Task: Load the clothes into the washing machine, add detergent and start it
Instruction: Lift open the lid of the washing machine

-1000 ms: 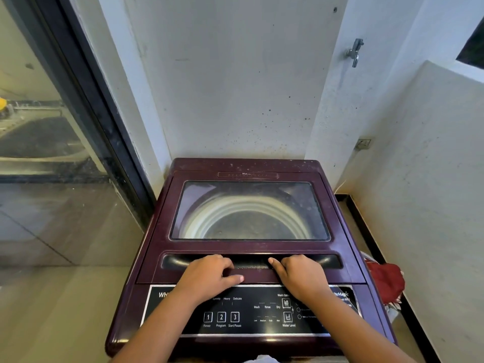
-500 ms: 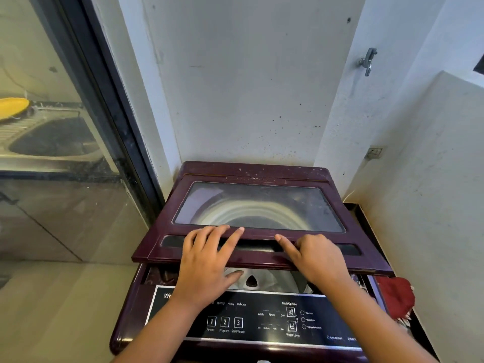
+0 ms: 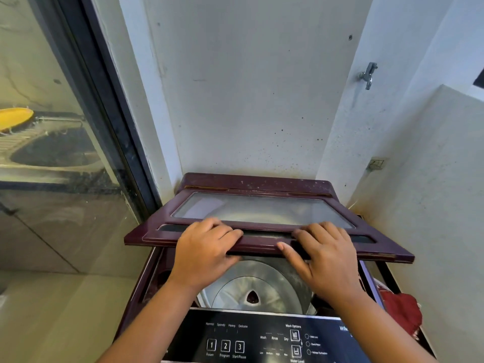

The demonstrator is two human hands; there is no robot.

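I see the lid's (image 3: 146,237) front edge gripped in both hands, the fingers (image 3: 227,233) curled over its handle groove. The left hand (image 3: 203,251) and right hand (image 3: 323,260) lie palm-down, side by side. The maroon, glass-paned lid tilts up from its rear hinge above the washer's (image 3: 183,344) steel drum (image 3: 262,281).
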